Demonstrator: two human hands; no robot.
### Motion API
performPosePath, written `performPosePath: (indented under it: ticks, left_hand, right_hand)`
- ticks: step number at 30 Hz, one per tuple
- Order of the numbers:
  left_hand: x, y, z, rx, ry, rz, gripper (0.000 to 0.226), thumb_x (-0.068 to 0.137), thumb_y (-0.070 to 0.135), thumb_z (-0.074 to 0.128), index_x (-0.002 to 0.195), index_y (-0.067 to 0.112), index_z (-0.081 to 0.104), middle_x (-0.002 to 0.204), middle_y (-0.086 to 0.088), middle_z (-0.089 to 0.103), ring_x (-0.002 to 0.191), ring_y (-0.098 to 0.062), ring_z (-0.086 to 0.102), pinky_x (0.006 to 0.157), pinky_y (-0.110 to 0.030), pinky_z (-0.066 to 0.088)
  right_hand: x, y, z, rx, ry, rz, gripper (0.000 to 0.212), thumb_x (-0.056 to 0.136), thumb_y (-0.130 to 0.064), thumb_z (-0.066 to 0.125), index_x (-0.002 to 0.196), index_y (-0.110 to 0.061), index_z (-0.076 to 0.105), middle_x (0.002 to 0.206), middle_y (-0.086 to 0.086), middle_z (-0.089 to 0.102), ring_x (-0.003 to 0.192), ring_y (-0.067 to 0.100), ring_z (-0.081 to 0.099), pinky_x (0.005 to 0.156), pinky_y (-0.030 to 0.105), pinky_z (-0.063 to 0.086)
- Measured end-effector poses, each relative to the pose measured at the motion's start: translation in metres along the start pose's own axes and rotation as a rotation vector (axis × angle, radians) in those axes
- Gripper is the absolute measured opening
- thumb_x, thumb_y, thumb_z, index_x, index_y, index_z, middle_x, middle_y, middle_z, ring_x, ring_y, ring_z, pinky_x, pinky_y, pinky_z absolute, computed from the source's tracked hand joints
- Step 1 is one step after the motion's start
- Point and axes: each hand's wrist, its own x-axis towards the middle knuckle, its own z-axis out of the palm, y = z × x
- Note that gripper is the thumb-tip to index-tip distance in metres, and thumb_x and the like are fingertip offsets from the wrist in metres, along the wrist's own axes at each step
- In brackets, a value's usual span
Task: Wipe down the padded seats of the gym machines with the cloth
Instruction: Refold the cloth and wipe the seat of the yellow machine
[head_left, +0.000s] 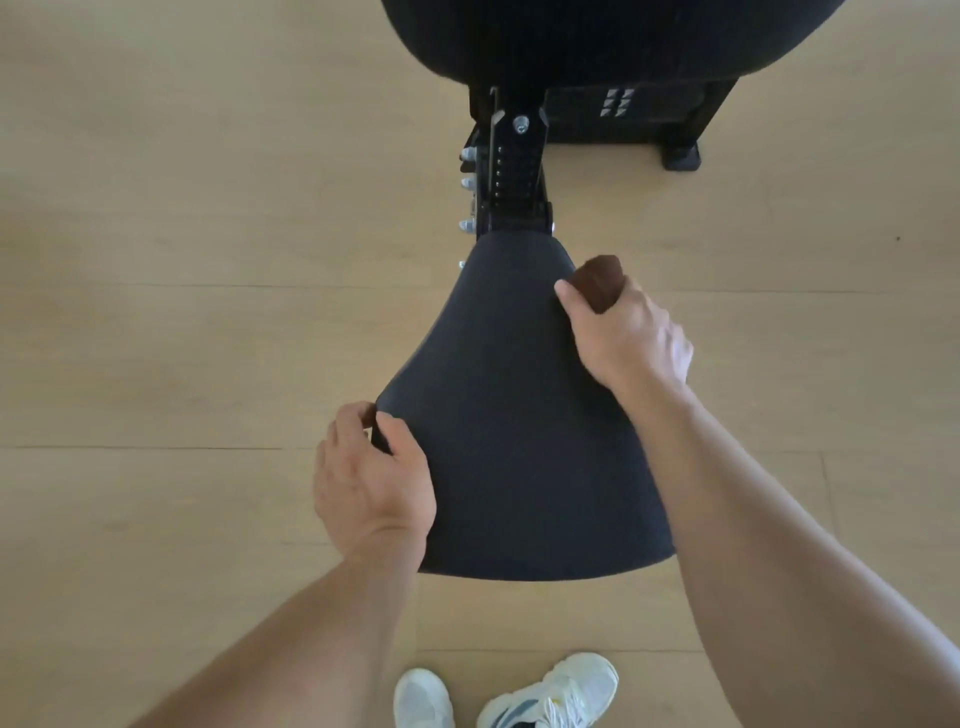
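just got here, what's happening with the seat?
A person stands over a gym machine's black padded seat, seen from their head camera. Their right hand grips a bunched brown cloth at the seat's right edge, near its narrow far end. Their left hand holds the seat's left edge, thumb on top and fingers curled round the rim. The black backrest pad and the adjustment post lie beyond. White sneakers stand on the wood floor.
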Motion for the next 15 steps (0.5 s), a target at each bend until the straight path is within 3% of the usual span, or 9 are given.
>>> performPosePath:
  ticks: [3, 5, 7, 9, 13, 15]
  left_hand:
    - [0.001, 0.0, 0.001, -0.013, 0.011, -0.016, 0.027, 0.096, 0.036, 0.037, 0.107, 0.024, 0.059, 0.099, 0.006, 0.066, 0.101, -0.026, 0.058, 0.09, -0.045, 0.046]
    - [0.002, -0.002, 0.001, -0.02, 0.021, -0.02, 0.032, 0.094, 0.04, 0.034, 0.105, 0.024, 0.059, 0.101, 0.006, 0.067, 0.102, -0.025, 0.06, 0.09, -0.045, 0.048]
    - [0.003, -0.004, 0.002, -0.041, 0.037, -0.028, 0.037, 0.093, 0.042, 0.032, 0.109, 0.023, 0.059, 0.108, 0.006, 0.067, 0.105, -0.024, 0.061, 0.092, -0.046, 0.048]
    - [0.004, -0.007, 0.004, -0.084, 0.065, -0.034, 0.038, 0.093, 0.039, 0.034, 0.12, 0.023, 0.056, 0.115, 0.006, 0.066, 0.109, -0.023, 0.061, 0.094, -0.047, 0.049]
    - [0.002, -0.007, 0.004, -0.178, 0.12, -0.087, 0.043, 0.092, 0.033, 0.036, 0.131, 0.022, 0.051, 0.12, 0.006, 0.065, 0.109, -0.022, 0.06, 0.092, -0.041, 0.046]
    - [0.001, -0.004, 0.0, -0.238, 0.141, -0.198, 0.039, 0.095, 0.03, 0.037, 0.131, 0.022, 0.05, 0.118, 0.006, 0.063, 0.104, -0.021, 0.059, 0.086, -0.036, 0.042]
  right_hand:
    - [0.02, -0.02, 0.004, 0.108, 0.048, -0.029, 0.066, 0.087, -0.079, 0.045, 0.124, -0.026, 0.06, 0.105, 0.003, 0.066, 0.111, 0.034, 0.063, 0.083, 0.038, 0.039]
    - [0.013, -0.031, 0.015, 0.091, 0.113, -0.277, 0.063, 0.091, -0.076, 0.043, 0.129, -0.028, 0.058, 0.123, 0.0, 0.067, 0.12, 0.029, 0.061, 0.094, 0.04, 0.043]
    - [0.005, -0.039, 0.025, -0.006, 0.047, -0.547, 0.065, 0.095, -0.071, 0.043, 0.142, -0.026, 0.053, 0.149, -0.001, 0.055, 0.144, 0.022, 0.043, 0.119, 0.04, 0.028]
    - [0.007, -0.048, 0.029, -0.106, -0.02, -0.68, 0.069, 0.097, -0.068, 0.041, 0.149, -0.024, 0.045, 0.158, -0.002, 0.045, 0.153, 0.017, 0.026, 0.127, 0.038, 0.01]
    - [0.007, -0.072, 0.041, -0.227, -0.074, -0.806, 0.07, 0.096, -0.072, 0.036, 0.146, -0.024, 0.048, 0.155, 0.0, 0.048, 0.152, 0.018, 0.029, 0.127, 0.039, 0.009]
    - [0.0, -0.085, 0.051, -0.28, -0.118, -0.897, 0.068, 0.093, -0.076, 0.036, 0.134, -0.025, 0.058, 0.142, 0.003, 0.059, 0.142, 0.022, 0.042, 0.126, 0.041, 0.014]
